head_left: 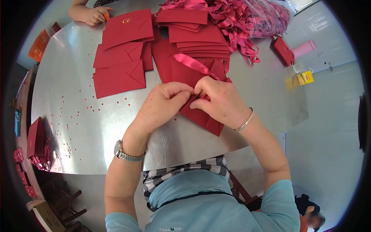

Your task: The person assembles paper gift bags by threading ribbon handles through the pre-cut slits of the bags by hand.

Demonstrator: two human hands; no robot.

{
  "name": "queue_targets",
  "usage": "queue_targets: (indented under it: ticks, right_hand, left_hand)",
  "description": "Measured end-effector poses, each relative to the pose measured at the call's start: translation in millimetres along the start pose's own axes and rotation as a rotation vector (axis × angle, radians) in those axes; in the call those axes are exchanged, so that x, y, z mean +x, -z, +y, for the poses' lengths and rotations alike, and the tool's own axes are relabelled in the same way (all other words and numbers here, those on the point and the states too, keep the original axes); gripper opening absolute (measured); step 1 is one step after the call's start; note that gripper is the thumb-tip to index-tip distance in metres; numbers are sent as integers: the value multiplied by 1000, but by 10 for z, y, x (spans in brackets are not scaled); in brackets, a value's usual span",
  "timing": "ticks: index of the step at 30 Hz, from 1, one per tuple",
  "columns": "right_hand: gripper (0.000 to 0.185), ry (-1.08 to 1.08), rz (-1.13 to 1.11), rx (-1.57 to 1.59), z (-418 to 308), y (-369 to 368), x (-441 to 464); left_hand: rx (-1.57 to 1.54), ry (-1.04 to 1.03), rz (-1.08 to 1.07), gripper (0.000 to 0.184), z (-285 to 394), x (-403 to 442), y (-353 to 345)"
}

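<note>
A red paper bag [206, 120] lies slanted near the table's front edge, under both hands. My left hand [164, 102], with a watch on its wrist, pinches at the bag's upper edge with thumb and forefinger. Close beside it, my right hand [218, 98] has its fingers curled at the same edge; what lies between them is too small to make out. A pink ribbon [191, 64] runs out above my right hand over more red paper. Just beyond are stacked red bags [197, 33].
More red bags [119, 79] lie left of centre on the metal table [77, 127], among scattered red dots. Pink ribbons [232, 23] heap at the back beside a plastic bag [270, 17]. A pink bottle [304, 48] is at right. Another person's hand [96, 16] rests at back left.
</note>
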State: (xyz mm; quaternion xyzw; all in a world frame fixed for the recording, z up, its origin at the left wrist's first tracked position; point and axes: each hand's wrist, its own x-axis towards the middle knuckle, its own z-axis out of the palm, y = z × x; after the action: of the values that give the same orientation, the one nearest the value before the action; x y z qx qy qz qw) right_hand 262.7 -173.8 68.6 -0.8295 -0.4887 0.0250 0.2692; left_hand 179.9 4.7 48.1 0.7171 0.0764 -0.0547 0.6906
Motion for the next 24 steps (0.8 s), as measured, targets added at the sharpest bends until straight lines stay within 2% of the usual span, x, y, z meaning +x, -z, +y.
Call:
queue_targets:
  ticks: [1, 2, 5, 10, 12, 14, 24]
  right_hand:
    - [32, 38, 7, 5, -5, 8, -26]
    - [33, 60, -4, 2, -15, 13, -50]
    - [34, 55, -82, -85, -95, 55, -90]
    - [33, 84, -45, -121, -78, 26, -126]
    - [33, 113, 35, -60, -42, -10, -172]
    - [33, 150, 40, -69, -29, -11, -190]
    - [33, 322, 163, -45, -34, -10, -219]
  left_hand:
    - [36, -125, -27, 18, -42, 9, -9]
    - [36, -123, -30, 18, -52, -3, 1]
    - [307, -276, -96, 11, 16, -49, 22]
    - [366, -299, -123, 11, -13, -22, 25]
    - [406, -315, -131, 11, -7, -53, -6]
    - [638, -352, -89, 11, 40, -70, -40]
    - [604, -438, -61, 10, -45, -68, -100]
